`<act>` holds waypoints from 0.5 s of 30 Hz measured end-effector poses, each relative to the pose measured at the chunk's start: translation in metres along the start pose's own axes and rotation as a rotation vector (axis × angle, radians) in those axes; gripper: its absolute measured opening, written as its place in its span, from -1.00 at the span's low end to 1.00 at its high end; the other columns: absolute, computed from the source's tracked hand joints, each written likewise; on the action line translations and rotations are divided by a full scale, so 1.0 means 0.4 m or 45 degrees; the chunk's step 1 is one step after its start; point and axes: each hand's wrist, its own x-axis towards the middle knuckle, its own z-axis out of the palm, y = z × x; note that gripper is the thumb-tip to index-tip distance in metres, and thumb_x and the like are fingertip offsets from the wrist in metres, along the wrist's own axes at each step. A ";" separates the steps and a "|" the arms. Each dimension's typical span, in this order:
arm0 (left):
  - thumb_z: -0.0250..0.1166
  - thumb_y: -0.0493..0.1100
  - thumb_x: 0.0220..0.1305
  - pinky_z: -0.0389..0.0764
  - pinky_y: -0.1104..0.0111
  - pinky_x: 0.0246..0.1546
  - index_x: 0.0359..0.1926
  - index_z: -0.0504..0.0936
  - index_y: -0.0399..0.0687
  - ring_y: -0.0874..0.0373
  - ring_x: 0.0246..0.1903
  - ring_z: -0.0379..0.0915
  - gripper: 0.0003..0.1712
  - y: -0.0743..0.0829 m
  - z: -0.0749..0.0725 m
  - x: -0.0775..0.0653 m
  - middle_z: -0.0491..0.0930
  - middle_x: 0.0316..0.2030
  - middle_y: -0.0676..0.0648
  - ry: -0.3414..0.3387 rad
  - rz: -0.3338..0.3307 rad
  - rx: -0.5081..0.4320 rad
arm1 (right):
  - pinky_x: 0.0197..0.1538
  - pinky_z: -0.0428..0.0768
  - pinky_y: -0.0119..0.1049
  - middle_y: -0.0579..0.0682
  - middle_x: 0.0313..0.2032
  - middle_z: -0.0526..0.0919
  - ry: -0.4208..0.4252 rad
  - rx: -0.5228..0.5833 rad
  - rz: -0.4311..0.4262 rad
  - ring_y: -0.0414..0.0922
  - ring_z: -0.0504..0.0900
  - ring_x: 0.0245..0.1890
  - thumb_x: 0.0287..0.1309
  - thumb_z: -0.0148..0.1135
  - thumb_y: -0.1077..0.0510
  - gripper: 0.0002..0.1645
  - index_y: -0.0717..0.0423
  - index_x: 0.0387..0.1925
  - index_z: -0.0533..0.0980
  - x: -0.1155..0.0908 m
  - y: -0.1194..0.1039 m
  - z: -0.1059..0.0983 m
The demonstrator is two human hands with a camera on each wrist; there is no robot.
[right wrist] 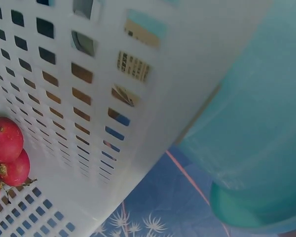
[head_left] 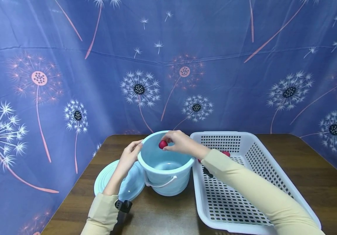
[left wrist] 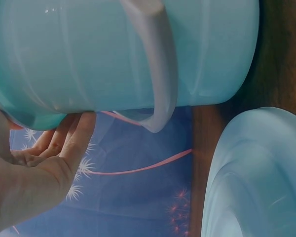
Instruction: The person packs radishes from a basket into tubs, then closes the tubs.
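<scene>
My left hand [head_left: 129, 157] grips the left rim of a light blue bucket [head_left: 168, 184], thumb at the edge and fingers along the outside, as the left wrist view also shows. Over the bucket's mouth, my right hand [head_left: 182, 142] pinches a small red radish [head_left: 162, 144] between thumb and fingertips. The bucket stands upright, and its pale handle [left wrist: 163, 69] hangs down in front. Only a smooth bottom shows inside it. More red radishes [right wrist: 5, 140] with thin roots lie in a white perforated basket [head_left: 198, 203], partly behind my right sleeve in the head view.
The basket stands close to the bucket's right side. A round light blue lid [head_left: 136, 182] lies left of the bucket, under my left forearm. All rest on a brown wooden table [head_left: 159, 215], with a blue dandelion-patterned cloth [head_left: 233, 91] hanging behind it.
</scene>
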 end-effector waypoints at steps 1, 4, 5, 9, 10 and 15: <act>-0.02 0.05 0.42 0.55 0.12 0.03 0.24 0.39 -0.09 -0.06 0.18 0.36 -0.51 -0.001 0.000 0.000 0.42 0.21 -0.19 0.001 0.004 0.000 | -0.09 0.63 -0.27 0.04 -0.22 0.67 -0.011 0.000 0.004 -0.09 0.65 -0.20 0.03 0.38 0.15 -0.65 0.19 -0.12 0.60 -0.001 0.000 0.000; -0.02 0.04 0.42 0.55 0.11 0.03 0.24 0.39 -0.10 -0.06 0.17 0.36 -0.51 -0.004 0.000 0.003 0.42 0.20 -0.20 0.010 0.006 -0.002 | -0.08 0.62 -0.26 0.11 -0.18 0.67 -0.030 0.003 0.010 -0.05 0.64 -0.17 0.08 0.34 0.17 -0.64 0.24 -0.08 0.58 -0.004 -0.001 0.000; -0.02 0.04 0.42 0.55 0.11 0.04 0.24 0.39 -0.11 -0.07 0.17 0.36 -0.50 -0.005 0.000 0.004 0.42 0.20 -0.21 0.008 0.010 0.002 | -0.07 0.62 -0.26 0.13 -0.17 0.66 -0.032 0.008 0.011 -0.04 0.64 -0.17 0.09 0.33 0.17 -0.64 0.26 -0.07 0.57 -0.005 -0.001 -0.001; -0.02 0.06 0.43 0.55 0.11 0.03 0.24 0.40 -0.07 -0.04 0.18 0.36 -0.51 -0.007 0.000 0.007 0.42 0.20 -0.17 0.007 -0.003 0.012 | -0.06 0.62 -0.25 0.18 -0.15 0.66 -0.034 0.032 0.010 0.00 0.64 -0.16 0.10 0.31 0.19 -0.63 0.29 -0.06 0.56 -0.008 0.000 -0.001; -0.03 0.06 0.43 0.55 0.11 0.04 0.24 0.40 -0.07 -0.03 0.18 0.36 -0.52 -0.008 0.000 0.008 0.42 0.21 -0.16 0.004 -0.007 0.014 | -0.06 0.62 -0.26 0.19 -0.15 0.66 -0.035 0.034 0.008 0.01 0.64 -0.15 0.10 0.31 0.19 -0.63 0.30 -0.06 0.56 -0.008 0.000 -0.001; -0.03 0.05 0.43 0.54 0.11 0.04 0.24 0.39 -0.06 -0.01 0.21 0.33 -0.52 -0.006 -0.001 0.006 0.40 0.23 -0.14 -0.002 -0.008 0.008 | -0.06 0.62 -0.27 0.20 -0.16 0.66 -0.024 0.034 -0.003 0.01 0.65 -0.16 0.09 0.32 0.20 -0.63 0.30 -0.07 0.56 -0.007 0.000 0.001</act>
